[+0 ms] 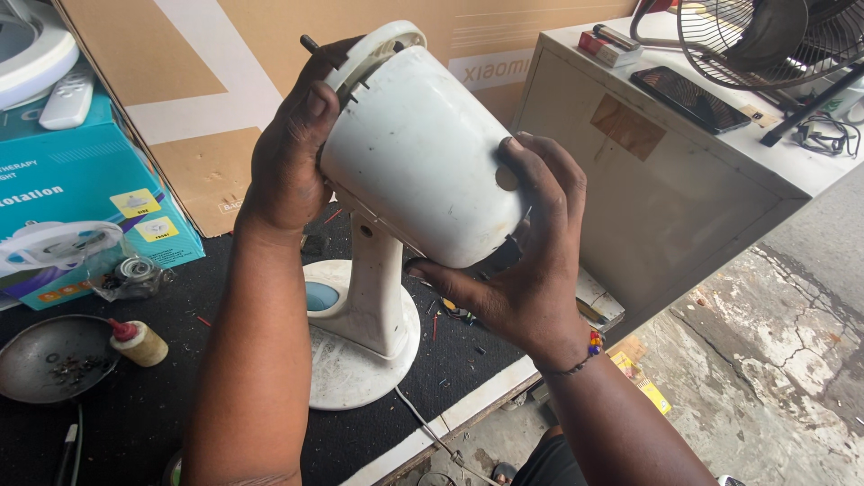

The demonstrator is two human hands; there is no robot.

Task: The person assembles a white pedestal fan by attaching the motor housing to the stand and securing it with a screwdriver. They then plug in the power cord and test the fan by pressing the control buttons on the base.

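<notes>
1. The left forearm is raised steeply from the bottom edge, and the left hand (pixel 290 148) is curled against the front rim of the white fan motor housing (pixel 418 153), fingers wrapped out of sight behind it.
2. The right forearm is brought up from the lower right; the right hand (pixel 517 261) is spread wide under and around the rear of the housing, thumb laid on its side, fingers cupped beneath.
3. The housing is held tilted above the round fan base (pixel 355 364), joined to it by the white neck.
4. A dark shaft (pixel 310 42) appears to protrude at the housing's front.
5. Left of the base, a small oil bottle (pixel 138 341) and a metal dish (pixel 45 355) are seen.
</notes>
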